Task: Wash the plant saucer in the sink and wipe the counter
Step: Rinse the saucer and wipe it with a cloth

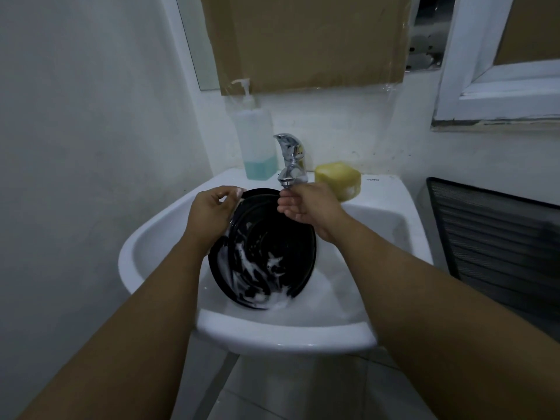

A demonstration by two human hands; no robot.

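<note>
A round black plant saucer (pixel 266 244) stands tilted on its edge inside the white sink (pixel 169 225), streaked with white soap foam that pools at its lower rim. My left hand (pixel 209 213) grips the saucer's upper left rim. My right hand (pixel 306 207) is cupped, palm toward the saucer, directly under the spout of the chrome tap (pixel 289 160), with its fingers apart and nothing held in it.
A clear pump bottle with blue liquid (pixel 256 140) stands behind the sink at the left of the tap. A yellow sponge (pixel 338 178) lies on the sink ledge at the right. A dark mesh panel (pixel 491 237) stands to the right of the basin.
</note>
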